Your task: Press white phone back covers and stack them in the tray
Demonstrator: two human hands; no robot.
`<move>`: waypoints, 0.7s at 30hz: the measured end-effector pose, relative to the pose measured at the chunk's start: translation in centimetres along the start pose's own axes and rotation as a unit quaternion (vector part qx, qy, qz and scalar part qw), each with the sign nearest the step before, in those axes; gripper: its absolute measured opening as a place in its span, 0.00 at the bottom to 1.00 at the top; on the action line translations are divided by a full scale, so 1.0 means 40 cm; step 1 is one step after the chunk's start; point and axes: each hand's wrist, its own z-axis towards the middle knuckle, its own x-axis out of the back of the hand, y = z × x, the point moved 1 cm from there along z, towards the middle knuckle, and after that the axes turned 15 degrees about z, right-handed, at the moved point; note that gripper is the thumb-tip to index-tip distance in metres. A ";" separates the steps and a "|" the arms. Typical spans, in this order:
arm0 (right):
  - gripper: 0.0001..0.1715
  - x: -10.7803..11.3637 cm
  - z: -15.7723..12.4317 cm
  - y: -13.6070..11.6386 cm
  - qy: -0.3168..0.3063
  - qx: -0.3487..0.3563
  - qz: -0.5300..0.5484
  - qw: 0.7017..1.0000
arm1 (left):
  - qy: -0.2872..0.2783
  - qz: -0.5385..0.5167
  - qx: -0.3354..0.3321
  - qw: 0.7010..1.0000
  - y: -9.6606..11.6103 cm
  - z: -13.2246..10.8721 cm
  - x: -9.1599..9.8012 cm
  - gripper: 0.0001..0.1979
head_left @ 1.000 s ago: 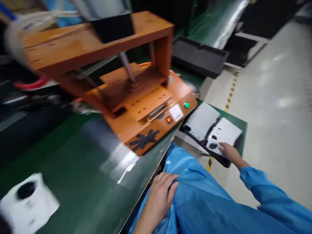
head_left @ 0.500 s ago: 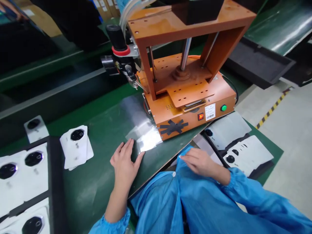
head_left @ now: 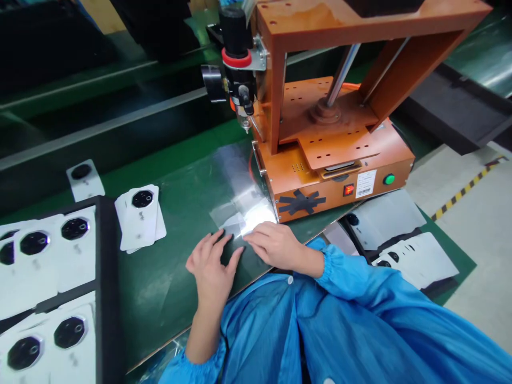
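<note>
Several clear plastic film sheets (head_left: 256,210) lie on the green bench mat beside the orange press, catching a bright glare. My left hand (head_left: 212,264) rests at their near left edge, palm down, with fingers apart and the thumb spread. My right hand (head_left: 276,245) is at the near right edge of the film, fingers together and fingertips closed on its corner; how much film is between them is hard to see. A short gap separates the two hands.
The orange press (head_left: 340,186) stands just beyond, with a black air regulator (head_left: 240,80) on its side. Stacked white phone back covers (head_left: 140,218) lie to the left, near a black tray (head_left: 104,277) of more covers. Further covers (head_left: 388,218) lie at right.
My right hand has moved left from the front of my jacket to the film. My left hand stays at the film with its fingers slightly more bent. The whole view has shifted.
</note>
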 end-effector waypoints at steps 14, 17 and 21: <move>0.12 -0.028 0.081 0.004 -0.110 0.083 -0.126 0.982 | 0.002 -0.019 0.025 1.000 0.003 0.007 -0.023 0.12; 0.12 -0.019 0.063 0.003 -0.116 0.077 -0.121 0.983 | -0.011 0.006 0.001 1.000 0.006 0.005 -0.018 0.15; 0.08 0.020 -0.013 -0.011 -0.066 0.065 -0.099 0.991 | -0.069 0.033 -0.055 0.996 0.005 0.007 -0.010 0.32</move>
